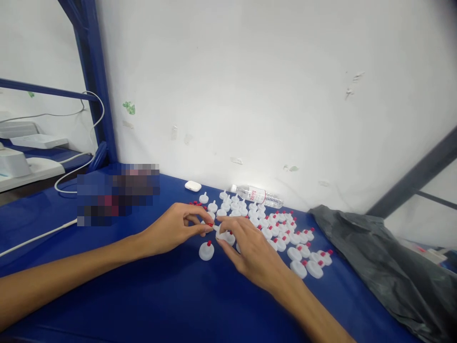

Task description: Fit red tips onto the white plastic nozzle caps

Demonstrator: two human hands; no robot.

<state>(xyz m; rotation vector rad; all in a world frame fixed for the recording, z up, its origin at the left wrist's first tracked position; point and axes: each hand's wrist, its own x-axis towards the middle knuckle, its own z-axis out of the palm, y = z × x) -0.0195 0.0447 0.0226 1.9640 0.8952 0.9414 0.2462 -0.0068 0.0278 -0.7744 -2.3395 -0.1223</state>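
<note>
My left hand (180, 227) pinches a small red cap (210, 224) between thumb and fingertips. Against it, my right hand (246, 243) grips a white nozzle lid (218, 232), its narrow spout pointing left at the cap; the fingers hide part of the lid. Just below the hands stands another white lid with a red cap (206, 251) on its tip. Behind my left fingers lie loose red caps (196, 203), partly covered. White lids with bare spouts (203, 197) stand beyond the hands, and several red-capped lids (283, 238) spread to the right.
A clear plastic bottle (257, 195) lies along the wall, near a small white case (193, 186). Dark grey plastic sheeting (385, 267) covers the right side of the blue table (171, 295). A white cable (39, 237) and a blurred-out patch are at left, beside a blue frame post (96, 81).
</note>
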